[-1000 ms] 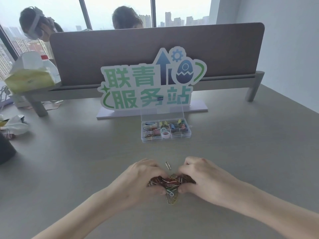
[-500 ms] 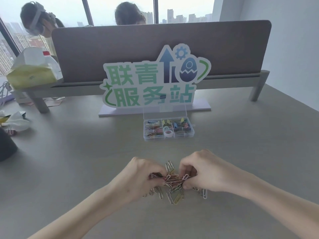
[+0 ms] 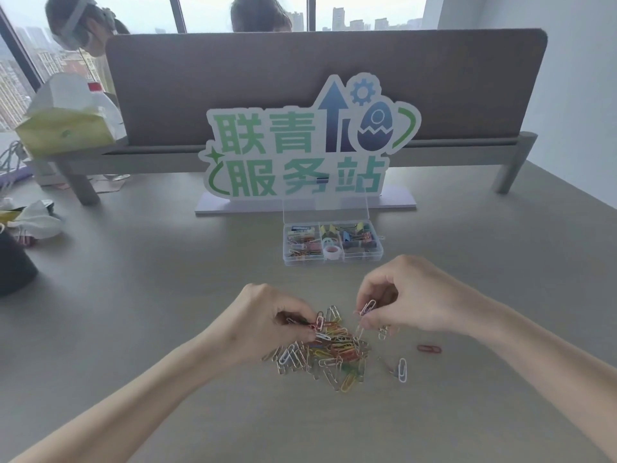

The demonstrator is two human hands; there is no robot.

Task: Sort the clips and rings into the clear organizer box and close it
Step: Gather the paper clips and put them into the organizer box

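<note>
Now paper clip pile (image 3: 329,350) spread loose on table (image 3: 133,295), no longer bunched between hands. Left hand (image 3: 267,324) pinched on clips, right hand (image 3: 405,300) pinched on clips lifted off pile. Organizer box (image 3: 333,241) at 12 o'clock, lid up, compartments part-filled: clips, rings. Transfer judged pending.

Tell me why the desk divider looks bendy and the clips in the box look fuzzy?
In the head view, the wide-angle lens bows the desk divider and table edges near the frame's borders; the clear organizer box is small and soft, so its clips blur together; window daylight is flat, leaving only faint shadows under the paper clip pile that the left hand and right hand pick at.
</note>
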